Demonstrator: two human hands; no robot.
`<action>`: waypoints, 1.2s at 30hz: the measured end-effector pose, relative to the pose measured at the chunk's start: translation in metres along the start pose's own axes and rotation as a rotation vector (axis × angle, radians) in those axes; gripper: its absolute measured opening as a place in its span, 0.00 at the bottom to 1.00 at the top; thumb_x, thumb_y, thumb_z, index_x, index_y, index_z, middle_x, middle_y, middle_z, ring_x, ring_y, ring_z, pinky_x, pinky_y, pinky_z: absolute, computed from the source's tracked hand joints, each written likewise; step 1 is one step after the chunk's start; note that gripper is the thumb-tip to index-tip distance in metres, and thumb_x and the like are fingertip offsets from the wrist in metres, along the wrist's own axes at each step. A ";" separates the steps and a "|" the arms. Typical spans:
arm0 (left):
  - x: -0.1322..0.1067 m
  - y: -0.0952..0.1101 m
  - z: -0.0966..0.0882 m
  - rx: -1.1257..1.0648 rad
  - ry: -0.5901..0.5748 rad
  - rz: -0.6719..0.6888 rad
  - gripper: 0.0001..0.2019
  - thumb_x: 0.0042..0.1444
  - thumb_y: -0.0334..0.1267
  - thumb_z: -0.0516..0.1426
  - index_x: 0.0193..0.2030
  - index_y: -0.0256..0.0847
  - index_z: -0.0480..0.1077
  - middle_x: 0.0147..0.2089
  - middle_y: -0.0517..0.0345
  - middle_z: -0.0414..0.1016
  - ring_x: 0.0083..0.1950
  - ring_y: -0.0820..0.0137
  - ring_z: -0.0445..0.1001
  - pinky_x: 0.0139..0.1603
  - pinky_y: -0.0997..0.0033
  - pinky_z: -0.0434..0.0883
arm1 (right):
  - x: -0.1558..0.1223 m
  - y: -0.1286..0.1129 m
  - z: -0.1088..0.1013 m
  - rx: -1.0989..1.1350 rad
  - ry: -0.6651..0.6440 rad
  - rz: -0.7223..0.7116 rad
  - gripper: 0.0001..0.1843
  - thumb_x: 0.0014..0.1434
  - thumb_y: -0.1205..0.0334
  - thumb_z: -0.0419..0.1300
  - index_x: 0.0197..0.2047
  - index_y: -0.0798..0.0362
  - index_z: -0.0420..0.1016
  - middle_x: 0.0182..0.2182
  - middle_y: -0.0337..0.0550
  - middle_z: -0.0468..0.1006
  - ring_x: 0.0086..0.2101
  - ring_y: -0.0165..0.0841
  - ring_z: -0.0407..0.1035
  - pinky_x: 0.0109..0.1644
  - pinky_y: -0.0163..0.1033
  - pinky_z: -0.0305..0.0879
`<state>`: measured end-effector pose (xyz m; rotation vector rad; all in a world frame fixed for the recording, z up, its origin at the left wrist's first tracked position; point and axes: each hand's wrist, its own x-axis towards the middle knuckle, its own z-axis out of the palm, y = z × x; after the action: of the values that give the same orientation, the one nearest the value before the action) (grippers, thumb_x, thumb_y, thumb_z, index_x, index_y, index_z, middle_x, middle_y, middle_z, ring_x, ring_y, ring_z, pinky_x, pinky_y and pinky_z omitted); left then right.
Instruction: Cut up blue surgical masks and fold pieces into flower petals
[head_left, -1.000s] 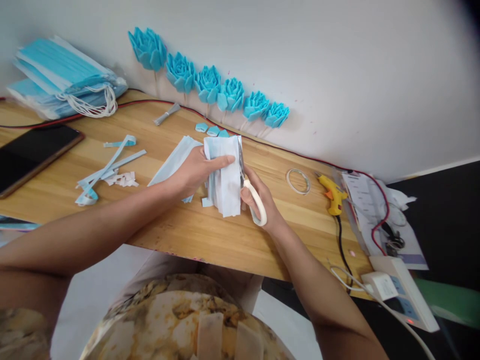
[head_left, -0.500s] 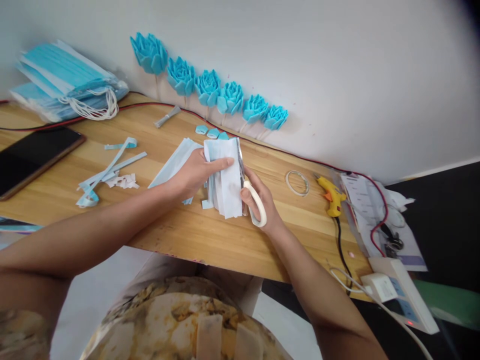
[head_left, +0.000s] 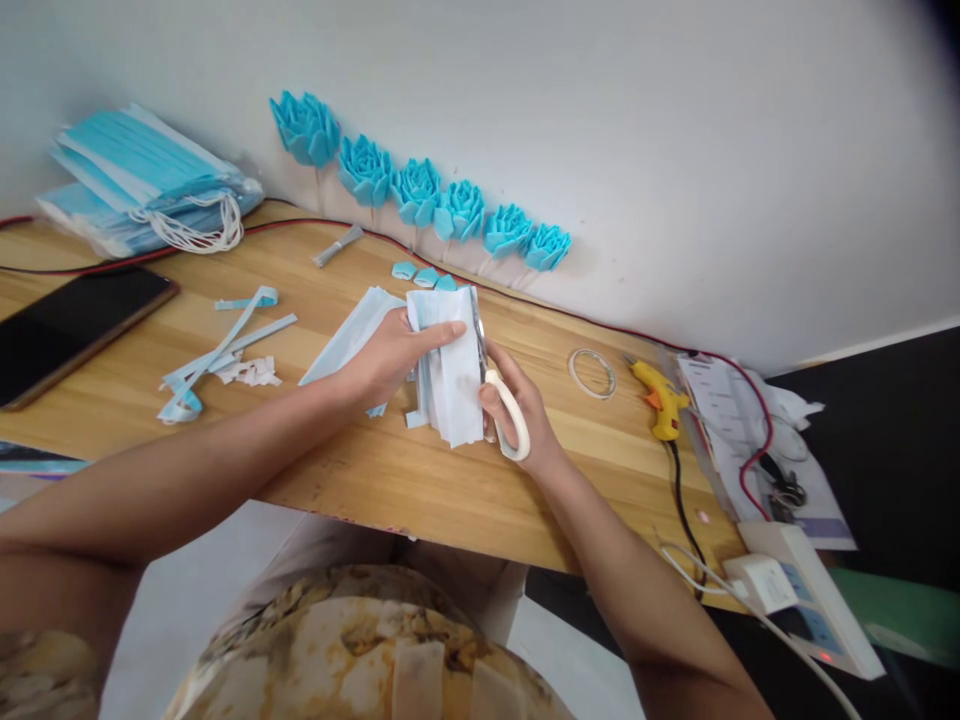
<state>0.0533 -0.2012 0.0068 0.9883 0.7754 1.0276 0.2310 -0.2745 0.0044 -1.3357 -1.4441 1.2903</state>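
Between thumb and fingers, my left hand (head_left: pixel 394 345) grips a stack of pale blue and white face mask fabric (head_left: pixel 456 385), held upright above the table. My right hand (head_left: pixel 529 410) is closed round the white-handled scissors (head_left: pixel 512 425). Their metal blades lie along the right edge of the stack. More pale blue fabric sheets (head_left: pixel 349 335) lie beneath my left hand, partly hidden by it. Just behind the stack sit small blue folded petals (head_left: pixel 426 277). Cut blue strips (head_left: pixel 225 350) and white scraps (head_left: pixel 251 371) are left of my forearm.
Several blue fabric flowers (head_left: pixel 417 190) on sticks lean at the wall. A pile of face masks (head_left: pixel 142 170) and a phone (head_left: pixel 82 330) are left. Right are a tape roll (head_left: pixel 592 373), a yellow glue gun (head_left: pixel 661 398) and a power strip (head_left: pixel 817 600). A red-black cable (head_left: pixel 600 322) runs along the back.
The view has shifted slightly, so the whole scene sits a little lower. My hands keep their grips on the stack and scissors, whose blades remain at the right edge.
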 end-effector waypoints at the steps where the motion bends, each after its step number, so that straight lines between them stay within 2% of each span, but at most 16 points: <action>1: 0.000 0.000 0.000 0.003 0.000 0.001 0.16 0.50 0.45 0.71 0.36 0.35 0.76 0.34 0.53 0.81 0.34 0.65 0.78 0.39 0.65 0.74 | 0.000 0.001 0.000 -0.008 0.001 0.002 0.54 0.55 0.25 0.62 0.75 0.45 0.56 0.22 0.34 0.67 0.19 0.32 0.62 0.22 0.41 0.63; 7: 0.000 -0.002 -0.001 0.009 -0.003 0.008 0.16 0.51 0.45 0.72 0.36 0.35 0.76 0.34 0.54 0.81 0.34 0.66 0.78 0.38 0.66 0.74 | 0.001 0.004 0.000 -0.013 0.032 -0.009 0.53 0.53 0.24 0.63 0.73 0.43 0.59 0.26 0.36 0.70 0.21 0.32 0.62 0.23 0.40 0.63; 14: 0.003 -0.001 -0.003 -0.012 -0.012 0.026 0.17 0.53 0.50 0.70 0.36 0.38 0.75 0.34 0.56 0.80 0.35 0.66 0.79 0.39 0.66 0.74 | 0.004 0.003 0.001 0.023 0.002 0.061 0.57 0.52 0.26 0.66 0.75 0.47 0.56 0.21 0.32 0.67 0.19 0.31 0.60 0.22 0.40 0.61; 19: 0.006 0.001 -0.006 0.007 0.023 0.046 0.17 0.50 0.49 0.71 0.36 0.41 0.73 0.33 0.57 0.79 0.34 0.65 0.79 0.38 0.65 0.74 | 0.005 0.004 0.000 0.011 -0.013 0.051 0.56 0.52 0.26 0.65 0.74 0.46 0.58 0.22 0.32 0.65 0.20 0.31 0.59 0.23 0.38 0.60; 21: 0.006 0.001 -0.007 0.006 0.020 0.039 0.17 0.50 0.48 0.71 0.36 0.40 0.74 0.34 0.56 0.80 0.34 0.65 0.79 0.39 0.64 0.75 | 0.004 0.002 -0.001 -0.021 -0.021 0.019 0.54 0.52 0.24 0.64 0.73 0.45 0.60 0.26 0.35 0.69 0.24 0.32 0.63 0.26 0.40 0.64; 25: 0.004 0.000 -0.007 -0.008 -0.003 0.057 0.16 0.51 0.47 0.71 0.36 0.40 0.74 0.34 0.58 0.79 0.34 0.67 0.77 0.38 0.67 0.74 | 0.002 -0.004 -0.005 -0.062 -0.062 -0.050 0.53 0.54 0.23 0.61 0.72 0.47 0.60 0.37 0.45 0.77 0.37 0.42 0.74 0.38 0.46 0.74; 29: 0.002 0.000 -0.004 -0.002 -0.041 0.045 0.16 0.50 0.47 0.72 0.35 0.39 0.75 0.34 0.58 0.79 0.33 0.69 0.76 0.37 0.69 0.72 | 0.002 -0.004 -0.005 -0.098 -0.059 -0.090 0.53 0.55 0.22 0.59 0.73 0.47 0.60 0.40 0.49 0.79 0.43 0.46 0.75 0.42 0.49 0.76; 31: 0.001 0.001 -0.002 0.009 -0.040 0.038 0.16 0.50 0.47 0.72 0.36 0.39 0.75 0.34 0.58 0.79 0.33 0.69 0.76 0.37 0.68 0.72 | 0.002 -0.003 -0.005 -0.102 -0.051 -0.085 0.53 0.56 0.22 0.59 0.73 0.46 0.59 0.41 0.49 0.79 0.41 0.45 0.75 0.41 0.49 0.76; 36: 0.000 0.001 0.000 0.039 -0.027 0.023 0.16 0.49 0.46 0.72 0.36 0.38 0.75 0.34 0.57 0.79 0.33 0.68 0.76 0.38 0.67 0.73 | 0.000 -0.005 -0.004 -0.070 -0.039 -0.054 0.54 0.55 0.22 0.60 0.73 0.46 0.59 0.36 0.43 0.77 0.34 0.39 0.73 0.38 0.48 0.75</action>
<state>0.0527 -0.2012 0.0072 1.0447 0.7653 1.0205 0.2344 -0.2738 0.0100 -1.3142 -1.5548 1.2474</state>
